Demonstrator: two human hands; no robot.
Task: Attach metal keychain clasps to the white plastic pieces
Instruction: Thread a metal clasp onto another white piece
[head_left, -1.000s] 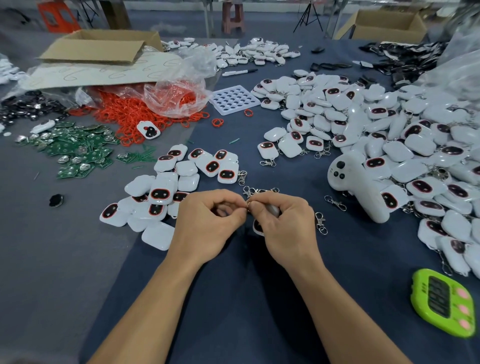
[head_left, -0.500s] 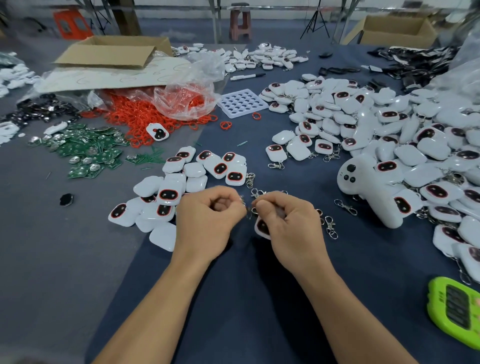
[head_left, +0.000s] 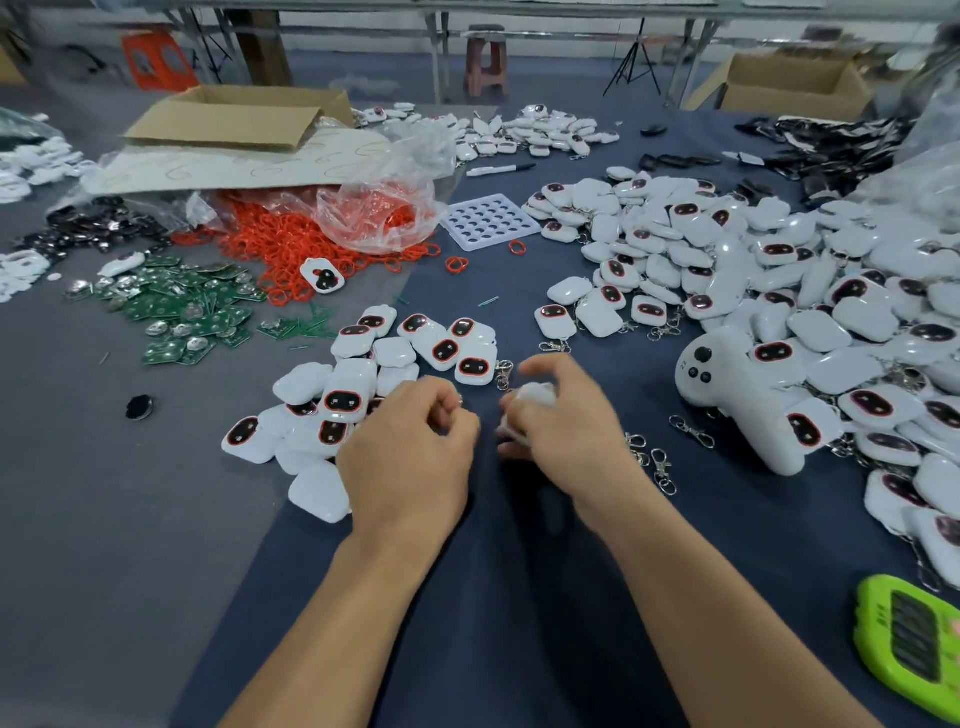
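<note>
My right hand grips a white plastic piece just above the blue cloth. My left hand is a short gap to its left, fingers curled, with a small metal clasp ring glinting at its fingertips. Loose metal clasps lie on the cloth right of my right hand, and more clasps lie just beyond my hands. A small pile of white pieces with red-ringed black faces sits by my left hand. A large heap of white pieces with clasps fills the right side.
A white controller-shaped object lies right of my hands, and a green timer sits at the near right. Red rubber rings, green circuit boards, a white hole tray, a marker and a cardboard box lie farther back.
My hands were pressed together over the piece and clasp; they have now drawn apart, the right one lifting away with the white piece. The camera has tilted up a little.
</note>
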